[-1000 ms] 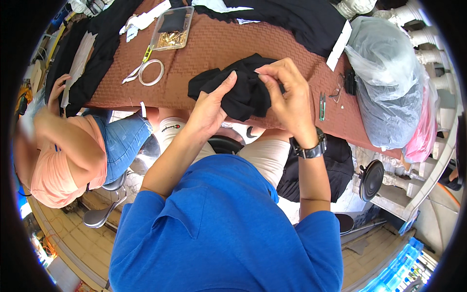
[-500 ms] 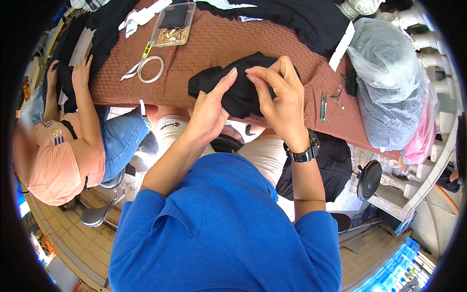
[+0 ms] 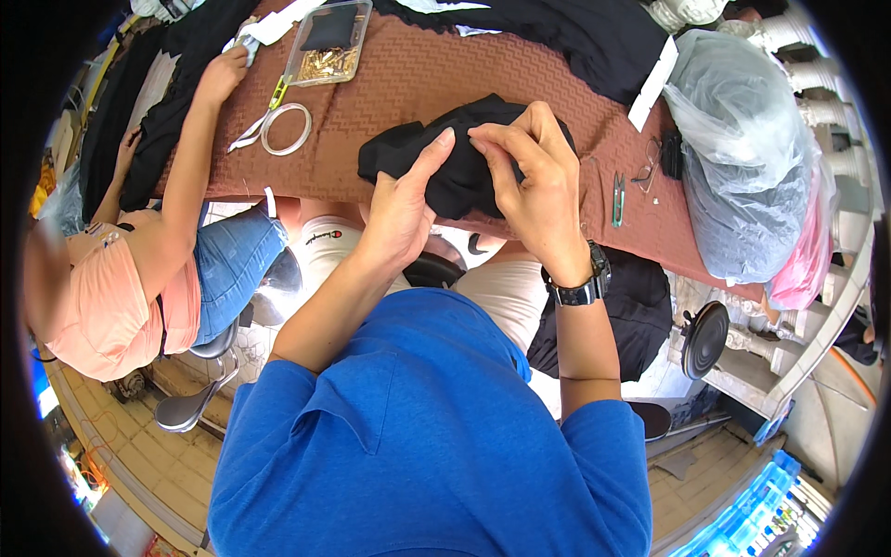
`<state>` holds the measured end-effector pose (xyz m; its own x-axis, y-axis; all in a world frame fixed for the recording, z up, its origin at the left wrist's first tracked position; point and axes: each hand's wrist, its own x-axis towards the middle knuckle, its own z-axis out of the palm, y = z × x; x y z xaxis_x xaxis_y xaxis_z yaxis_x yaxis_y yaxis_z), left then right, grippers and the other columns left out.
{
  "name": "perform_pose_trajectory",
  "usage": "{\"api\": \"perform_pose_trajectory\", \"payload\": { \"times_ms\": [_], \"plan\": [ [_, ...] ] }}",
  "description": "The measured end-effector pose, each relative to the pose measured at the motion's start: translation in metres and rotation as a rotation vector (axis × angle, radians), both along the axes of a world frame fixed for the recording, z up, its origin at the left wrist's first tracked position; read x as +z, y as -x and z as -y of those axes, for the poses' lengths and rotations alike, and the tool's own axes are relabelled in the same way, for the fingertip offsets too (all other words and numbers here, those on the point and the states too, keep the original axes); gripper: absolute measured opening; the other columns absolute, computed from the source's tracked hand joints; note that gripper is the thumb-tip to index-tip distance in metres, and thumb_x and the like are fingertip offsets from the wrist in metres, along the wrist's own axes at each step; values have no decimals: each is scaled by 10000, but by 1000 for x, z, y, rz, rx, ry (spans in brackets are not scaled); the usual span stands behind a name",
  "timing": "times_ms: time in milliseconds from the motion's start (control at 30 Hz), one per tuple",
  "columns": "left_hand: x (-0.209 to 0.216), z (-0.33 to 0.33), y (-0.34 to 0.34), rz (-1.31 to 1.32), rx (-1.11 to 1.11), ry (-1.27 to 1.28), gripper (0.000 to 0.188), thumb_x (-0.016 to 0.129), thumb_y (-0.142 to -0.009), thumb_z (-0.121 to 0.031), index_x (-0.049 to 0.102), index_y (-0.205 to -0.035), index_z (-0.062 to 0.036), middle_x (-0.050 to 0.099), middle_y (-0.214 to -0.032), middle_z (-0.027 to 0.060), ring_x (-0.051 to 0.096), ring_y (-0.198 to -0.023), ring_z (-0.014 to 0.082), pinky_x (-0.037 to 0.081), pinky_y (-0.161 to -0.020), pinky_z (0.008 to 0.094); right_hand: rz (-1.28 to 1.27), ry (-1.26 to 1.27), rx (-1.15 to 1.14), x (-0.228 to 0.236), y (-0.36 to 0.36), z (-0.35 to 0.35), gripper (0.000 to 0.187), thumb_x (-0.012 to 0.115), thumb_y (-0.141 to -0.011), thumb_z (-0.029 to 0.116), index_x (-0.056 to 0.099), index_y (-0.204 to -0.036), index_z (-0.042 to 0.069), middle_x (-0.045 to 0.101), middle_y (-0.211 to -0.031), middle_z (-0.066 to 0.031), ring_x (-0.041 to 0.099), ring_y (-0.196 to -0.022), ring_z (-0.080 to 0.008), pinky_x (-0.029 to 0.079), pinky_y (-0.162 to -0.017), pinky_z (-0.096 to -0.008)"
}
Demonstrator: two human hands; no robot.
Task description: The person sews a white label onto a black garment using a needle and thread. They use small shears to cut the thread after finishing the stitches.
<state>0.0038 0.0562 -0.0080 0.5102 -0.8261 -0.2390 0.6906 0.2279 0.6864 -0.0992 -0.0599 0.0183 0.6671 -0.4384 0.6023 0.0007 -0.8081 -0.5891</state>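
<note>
A piece of black cloth [image 3: 464, 158] lies bunched at the near edge of the brown-covered table [image 3: 408, 70]. My left hand [image 3: 408, 204] grips its near left side, thumb raised along the front and fingers mostly hidden behind the fabric. Just right of that thumb, my right hand [image 3: 534, 176] is closed in a pinch, thumb against forefinger, over the cloth. Whatever is between those fingertips is too small to make out. Small thread snips [image 3: 618, 200] rest on the table to the right of my right hand.
A clear box [image 3: 325, 65] holds brass-coloured pieces and a black pad. Near it are a white ring [image 3: 286, 129] and a yellow cutter [image 3: 278, 93]. Eyeglasses [image 3: 645, 167] lie beside a large plastic bag [image 3: 738, 158] at right. A co-worker [image 3: 121, 278] sits at left.
The co-worker's one arm has stretched across the table to white scraps near the box; the other hand is lower at the black fabric. My hands have barely moved.
</note>
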Motion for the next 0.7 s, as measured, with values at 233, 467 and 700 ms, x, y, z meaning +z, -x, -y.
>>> {"api": "perform_pose_trajectory", "payload": {
  "times_ms": [233,467,700],
  "plan": [
    [-15,3,1,173,56,22,259,605,-1012,-208,647,-1164,-3,690,-1094,58,672,-994,121,555,-857,287,-33,15,4,0,2,0,160,717,-764,-78,686,-909,-16,476,-806,-116,539,-737,-282,455,-641,-384],
    [-18,4,0,172,78,21,208,629,-993,-136,682,-1127,12,700,-1077,50,661,-975,104,537,-849,260,-45,-26,-17,-3,1,-1,153,716,-770,-80,684,-909,-23,491,-802,-122,551,-712,-279,462,-629,-383],
    [-19,4,1,145,63,15,186,645,-981,-110,695,-1109,15,701,-1059,37,650,-959,93,520,-855,252,-10,-122,-18,-7,1,-1,127,727,-784,-74,696,-896,-22,519,-785,-113,557,-650,-241,458,-583,-356]
  ]
}}
